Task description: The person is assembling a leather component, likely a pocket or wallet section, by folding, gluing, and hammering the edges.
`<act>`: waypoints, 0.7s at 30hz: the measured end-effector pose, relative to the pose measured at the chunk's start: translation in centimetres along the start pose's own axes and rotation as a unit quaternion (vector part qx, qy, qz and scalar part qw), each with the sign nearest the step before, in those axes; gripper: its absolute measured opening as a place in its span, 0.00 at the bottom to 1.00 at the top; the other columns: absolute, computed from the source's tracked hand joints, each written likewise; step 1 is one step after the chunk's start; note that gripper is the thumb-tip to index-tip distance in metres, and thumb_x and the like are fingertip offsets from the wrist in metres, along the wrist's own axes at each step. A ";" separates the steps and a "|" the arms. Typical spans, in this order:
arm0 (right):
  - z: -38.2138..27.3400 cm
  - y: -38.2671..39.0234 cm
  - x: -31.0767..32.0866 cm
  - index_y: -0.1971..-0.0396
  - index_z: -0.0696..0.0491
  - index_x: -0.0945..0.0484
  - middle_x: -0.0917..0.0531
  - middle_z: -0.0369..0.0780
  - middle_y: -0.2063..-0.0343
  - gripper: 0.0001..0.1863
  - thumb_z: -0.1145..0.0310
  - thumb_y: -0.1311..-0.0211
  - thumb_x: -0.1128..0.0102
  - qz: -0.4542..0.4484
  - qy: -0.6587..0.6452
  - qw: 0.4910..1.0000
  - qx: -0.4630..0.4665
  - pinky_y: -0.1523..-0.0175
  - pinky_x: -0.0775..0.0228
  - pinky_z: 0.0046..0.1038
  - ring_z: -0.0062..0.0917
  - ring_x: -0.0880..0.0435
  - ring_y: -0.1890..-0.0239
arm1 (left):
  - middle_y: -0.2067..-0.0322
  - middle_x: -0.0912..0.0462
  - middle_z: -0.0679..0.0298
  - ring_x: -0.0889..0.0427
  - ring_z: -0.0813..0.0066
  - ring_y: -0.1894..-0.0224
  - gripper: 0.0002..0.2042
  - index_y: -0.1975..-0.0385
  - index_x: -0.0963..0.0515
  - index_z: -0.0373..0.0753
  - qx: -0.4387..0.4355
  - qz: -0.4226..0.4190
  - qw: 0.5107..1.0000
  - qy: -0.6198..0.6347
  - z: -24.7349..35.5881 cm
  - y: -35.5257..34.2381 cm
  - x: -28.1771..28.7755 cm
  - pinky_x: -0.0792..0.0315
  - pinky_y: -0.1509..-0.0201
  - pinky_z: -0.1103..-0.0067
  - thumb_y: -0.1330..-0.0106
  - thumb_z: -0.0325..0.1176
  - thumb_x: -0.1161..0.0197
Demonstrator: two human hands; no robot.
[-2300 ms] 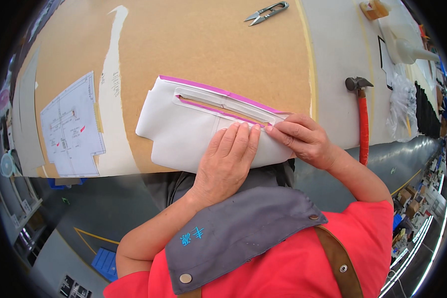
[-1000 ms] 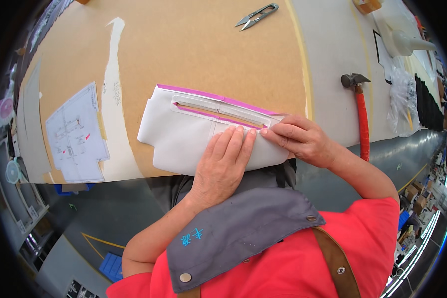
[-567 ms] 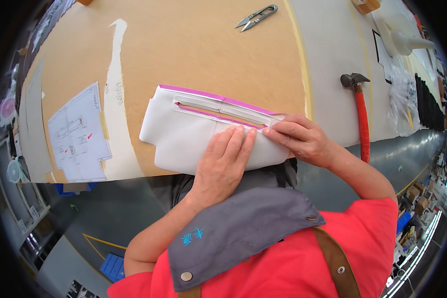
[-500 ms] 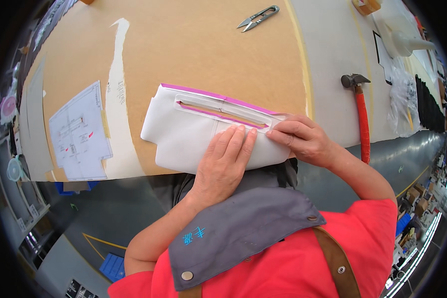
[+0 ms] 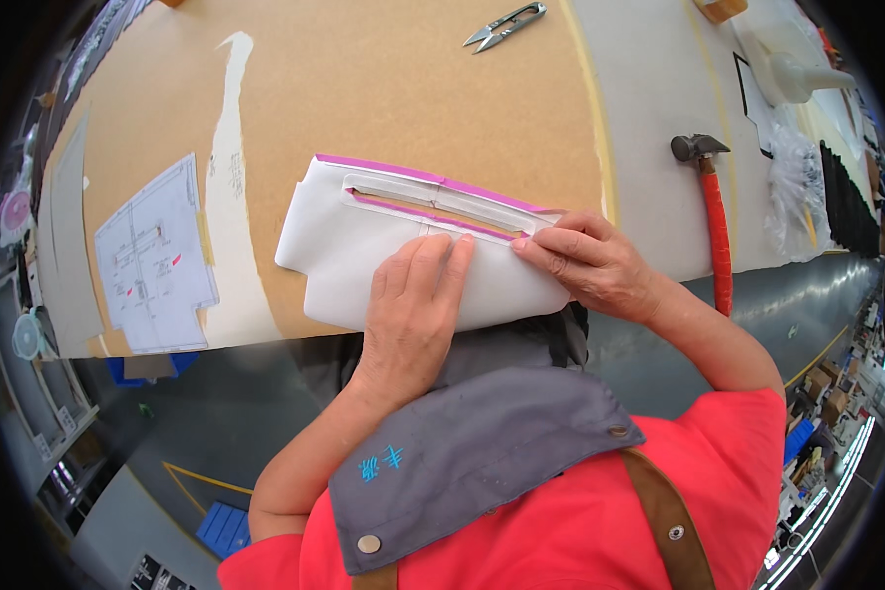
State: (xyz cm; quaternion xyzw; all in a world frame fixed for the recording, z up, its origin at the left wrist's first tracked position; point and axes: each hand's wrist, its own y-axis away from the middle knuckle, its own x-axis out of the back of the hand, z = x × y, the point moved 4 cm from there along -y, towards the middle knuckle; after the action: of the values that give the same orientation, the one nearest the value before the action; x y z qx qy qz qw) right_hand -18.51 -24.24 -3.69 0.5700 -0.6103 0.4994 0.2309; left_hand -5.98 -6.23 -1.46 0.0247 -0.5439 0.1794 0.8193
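Observation:
A white sheet-like piece (image 5: pixel 354 270) with a long slot and pink-purple strips along its upper edge and the slot lies on the brown table covering, its lower part reaching the table's front edge. My left hand (image 5: pixel 413 305) rests flat on it, fingers stretched out just below the slot. At the slot's right end, my right hand (image 5: pixel 595 265) pinches the piece's right edge between thumb and fingers. Part of that edge is hidden under the fingers.
Thread snips (image 5: pixel 504 27) lie at the far side. To the right is a hammer (image 5: pixel 715 216) with a red handle, beside a clear plastic bag (image 5: pixel 795 192). A printed drawing (image 5: pixel 157 261) lies at the left, next to a pale torn strip (image 5: pixel 231 167).
My left hand has slid leftward along the slot's lower side. My right hand stays at the right end, its fingers slightly shifted. The view has moved a little.

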 end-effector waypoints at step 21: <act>-1.5 -3.6 -0.2 0.46 0.53 0.18 0.20 0.36 0.58 0.26 0.78 0.48 0.30 0.043 -0.040 0.996 -0.069 0.56 0.28 0.30 0.29 0.22 0.59 | 0.51 0.27 0.59 0.26 0.58 0.48 0.35 0.34 0.26 0.45 0.063 -0.001 0.998 -0.030 -3.0 1.0 0.8 0.32 0.42 0.68 0.46 0.13 0.42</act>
State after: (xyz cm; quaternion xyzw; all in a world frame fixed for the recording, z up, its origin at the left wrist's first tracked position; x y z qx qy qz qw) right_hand -15.53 -22.32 -2.01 0.5459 -0.6758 0.4422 0.2230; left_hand -3.34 -4.42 -2.16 0.0818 -0.5557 0.2114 0.7999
